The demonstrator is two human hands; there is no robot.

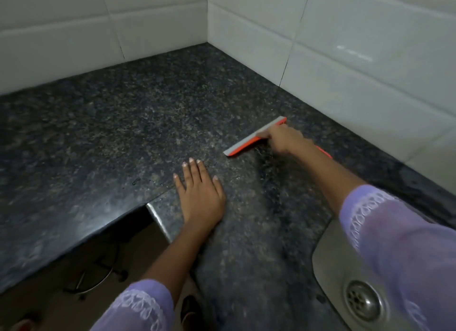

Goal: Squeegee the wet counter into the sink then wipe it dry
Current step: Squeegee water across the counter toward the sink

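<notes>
You are bracing your left hand (198, 190) flat on the dark granite counter (98, 123), fingers spread open and holding nothing, just beside the counter's inner corner edge. Further right, your right hand (283, 139) is closing around the orange squeegee (249, 141), gripping where the handle meets the head, while its grey blade is lying across the stone near the white tiled wall (370, 59). The tool is looking light and rigid in the frame, with a soft rubber edge that should be flexing under pressure; the hold close to the head is probably giving you the firmest control. A few droplets are showing on the polished stone, which is likely slick under the blade. At far right, the steel sink (330, 256) with its drain (362, 300) is waiting close to you, partly hidden by your lilac sleeve (407, 244).
</notes>
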